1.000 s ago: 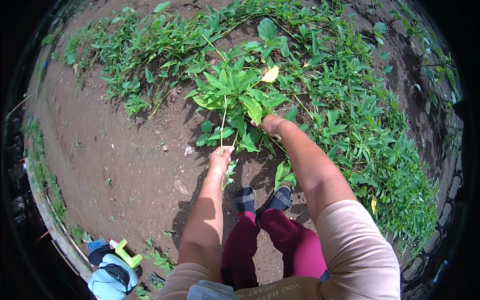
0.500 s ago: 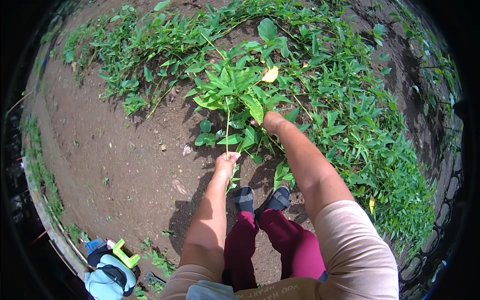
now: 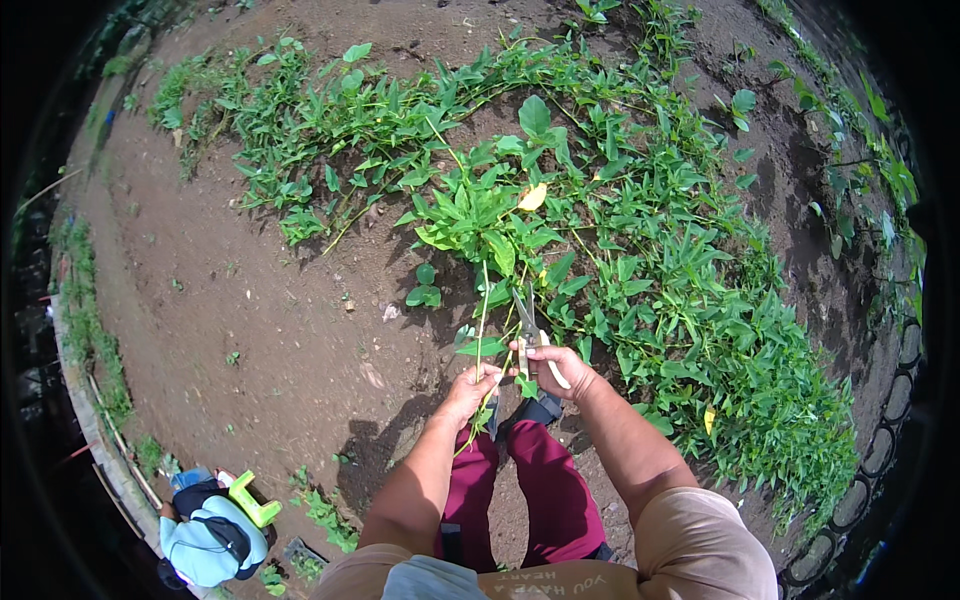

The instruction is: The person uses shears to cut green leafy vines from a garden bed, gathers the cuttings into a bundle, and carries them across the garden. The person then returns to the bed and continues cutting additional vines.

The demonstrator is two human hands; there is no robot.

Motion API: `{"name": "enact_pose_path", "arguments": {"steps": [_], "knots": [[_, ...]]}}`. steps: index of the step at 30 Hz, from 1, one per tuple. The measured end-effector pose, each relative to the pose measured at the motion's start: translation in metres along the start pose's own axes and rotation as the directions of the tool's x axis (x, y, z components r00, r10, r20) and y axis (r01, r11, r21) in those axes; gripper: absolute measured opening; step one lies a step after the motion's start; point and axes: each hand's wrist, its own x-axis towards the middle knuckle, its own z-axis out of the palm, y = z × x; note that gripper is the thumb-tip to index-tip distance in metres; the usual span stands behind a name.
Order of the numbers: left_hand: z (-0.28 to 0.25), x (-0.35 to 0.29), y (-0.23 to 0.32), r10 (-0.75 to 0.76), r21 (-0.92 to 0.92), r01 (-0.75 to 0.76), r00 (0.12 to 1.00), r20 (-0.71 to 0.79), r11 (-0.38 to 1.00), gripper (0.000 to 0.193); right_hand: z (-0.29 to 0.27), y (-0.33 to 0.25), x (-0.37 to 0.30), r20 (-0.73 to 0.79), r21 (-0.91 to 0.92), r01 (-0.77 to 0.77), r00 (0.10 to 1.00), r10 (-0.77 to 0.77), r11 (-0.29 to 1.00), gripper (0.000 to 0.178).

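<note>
Head view: the left hand (image 3: 468,385) grips a leafy stem (image 3: 483,310) that runs straight up and away from it, while the right hand (image 3: 550,368), just beside it, holds scissors (image 3: 528,325) closed-fisted, blades alongside that stem.

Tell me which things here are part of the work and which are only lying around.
In use:
left hand gripping a leafy stem
right hand holding scissors
green plant patch

Lying about:
blue bag with a green object at lower left
yellow leaf
bare soil
</note>
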Motion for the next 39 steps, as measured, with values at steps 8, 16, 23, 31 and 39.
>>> {"name": "enact_pose_path", "arguments": {"steps": [8,16,23,31,39], "knots": [[-0.017,-0.02,0.049,-0.047,0.049,0.041,0.992,0.117,0.998,0.027,0.071,0.001,-0.011,0.093,-0.213,0.116,0.991,-0.098,0.97,0.043],[-0.118,0.003,0.084,-0.114,0.151,0.093,0.984,0.14,0.984,0.009,0.143,0.02,0.048,0.058,-0.485,0.215,0.975,-0.215,0.848,0.04],[-0.242,-0.011,0.174,0.083,0.195,-0.043,0.976,-0.201,0.98,0.018,0.218,0.032,0.091,-0.236,-0.66,0.089,0.918,-0.319,0.746,0.051],[-0.35,0.033,0.248,0.18,0.064,-0.171,0.843,-0.507,0.983,0.013,0.236,-0.001,0.14,-0.358,-0.931,-0.349,0.813,-0.459,0.108,0.075],[-0.378,0.108,0.248,0.107,0.076,-0.075,0.748,-0.655,0.994,0.028,0.208,-0.045,0.242,-0.494,-0.86,-0.487,0.722,-0.484,0.152,0.076]]}}
